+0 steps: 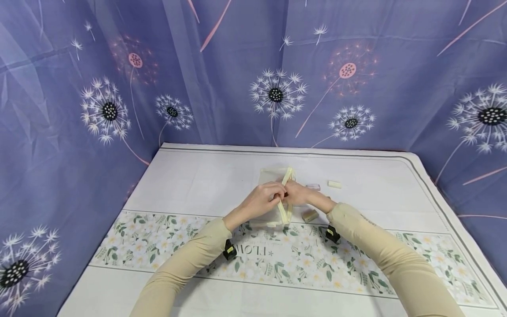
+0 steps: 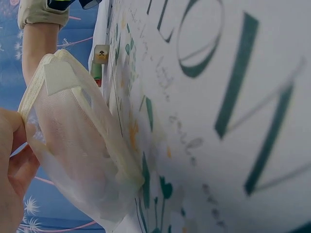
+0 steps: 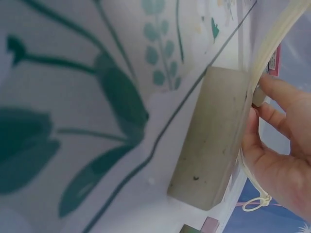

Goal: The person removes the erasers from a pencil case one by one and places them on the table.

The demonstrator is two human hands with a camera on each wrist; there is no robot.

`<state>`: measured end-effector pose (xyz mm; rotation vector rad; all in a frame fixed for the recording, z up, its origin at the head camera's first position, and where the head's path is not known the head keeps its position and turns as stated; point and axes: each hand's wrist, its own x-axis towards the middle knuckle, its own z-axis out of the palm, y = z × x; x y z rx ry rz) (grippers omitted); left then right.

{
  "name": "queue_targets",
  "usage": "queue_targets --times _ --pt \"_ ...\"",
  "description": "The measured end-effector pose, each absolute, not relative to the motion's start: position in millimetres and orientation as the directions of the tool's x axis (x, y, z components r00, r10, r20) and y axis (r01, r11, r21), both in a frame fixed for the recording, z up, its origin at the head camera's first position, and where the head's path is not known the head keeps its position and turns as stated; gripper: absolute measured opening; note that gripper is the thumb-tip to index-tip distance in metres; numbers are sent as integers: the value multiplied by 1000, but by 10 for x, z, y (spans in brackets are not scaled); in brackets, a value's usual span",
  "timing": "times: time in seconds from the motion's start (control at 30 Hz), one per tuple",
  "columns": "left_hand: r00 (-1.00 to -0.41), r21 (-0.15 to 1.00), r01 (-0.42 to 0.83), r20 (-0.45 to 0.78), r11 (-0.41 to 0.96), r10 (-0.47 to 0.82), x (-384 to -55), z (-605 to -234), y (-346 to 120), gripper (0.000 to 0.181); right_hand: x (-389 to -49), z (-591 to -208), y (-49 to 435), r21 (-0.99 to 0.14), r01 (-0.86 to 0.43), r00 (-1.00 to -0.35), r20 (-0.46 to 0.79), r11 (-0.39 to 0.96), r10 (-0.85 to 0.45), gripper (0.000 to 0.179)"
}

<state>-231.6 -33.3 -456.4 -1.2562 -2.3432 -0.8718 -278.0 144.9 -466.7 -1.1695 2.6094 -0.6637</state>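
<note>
Holds a see-through whitish mesh pouch with cream zip-like edging near the middle of the white, flower-printed tabletop, mouth spread. Pinches its left edge between the thumb and curled fingers of the left hand. Curls the fingertips of the right hand round a small greyish block-like piece at the pouch's mouth; cannot tell how deep inside.

Could drop the piece through a loose fingertip pinch, or catch it on the edging close beside the index finger. Could lose the opening by slackening the left pinch, with such limp mesh likely to fold in. Might also knock, with the right wrist, an olive-grey oblong block just to the near side.

Shows, just beyond that wrist, a small lilac-pink block and, farther right, a pale yellow oblong block. Ends, on the far side, at a blue-violet dandelion-printed curtain.
</note>
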Motion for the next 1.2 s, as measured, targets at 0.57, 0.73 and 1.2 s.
queue_targets --times 0.57,0.73,1.2 --pt "-544 347 839 547 419 637 -2308 -4567 -330 18 -2764 -4670 1436 -448 -623 -704 -37 641 -709 8" --pt "-545 349 838 551 419 632 -2313 -4563 -327 18 -2755 -4648 1448 -452 -624 -703 -32 638 -710 10" --pt "-561 349 828 546 439 622 -2290 -4549 -324 18 -2731 -4615 1510 -507 -606 -701 -24 613 -713 13"
